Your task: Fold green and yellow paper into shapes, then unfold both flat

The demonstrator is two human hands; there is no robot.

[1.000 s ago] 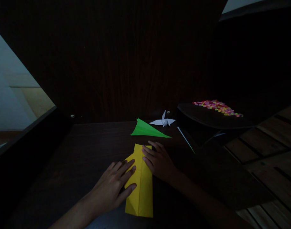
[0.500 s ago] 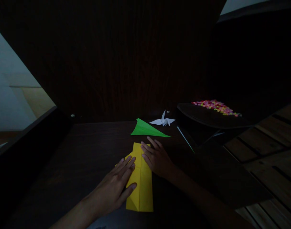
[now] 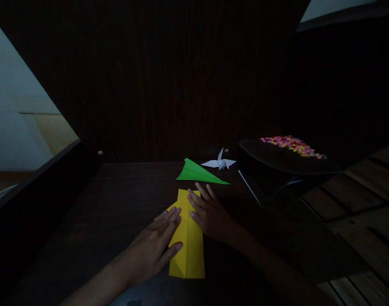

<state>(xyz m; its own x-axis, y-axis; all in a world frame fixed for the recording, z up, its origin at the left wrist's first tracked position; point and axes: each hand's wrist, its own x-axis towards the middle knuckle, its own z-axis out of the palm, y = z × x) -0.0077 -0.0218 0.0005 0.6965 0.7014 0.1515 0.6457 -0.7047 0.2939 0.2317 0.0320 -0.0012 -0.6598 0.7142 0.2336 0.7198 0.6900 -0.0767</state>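
Note:
A partly folded sheet of yellow paper (image 3: 195,255) lies on the dark wooden surface in front of me, with a crease down its middle and a flap sticking out at its upper left. My left hand (image 3: 153,241) rests flat on its left side, fingers stretched out and thumb apart. On its upper right part lie the fingertips of my right hand (image 3: 212,214), which are spread. Just beyond the right fingers is a green paper plane (image 3: 196,172). Behind that sits a white origami crane (image 3: 220,163). The paper's underside is hidden.
A thin pale strip (image 3: 249,187) lies right of the green plane. Farther right, a dark curved shelf (image 3: 255,153) carries a string of pink, red and yellow pieces (image 3: 291,145). A dark panel (image 3: 169,85) rises at the back, and a low side wall (image 3: 38,180) bounds the left.
Both hands stay on the yellow paper in nearly the same places; the right fingers have spread slightly. The whole view has shifted a little.

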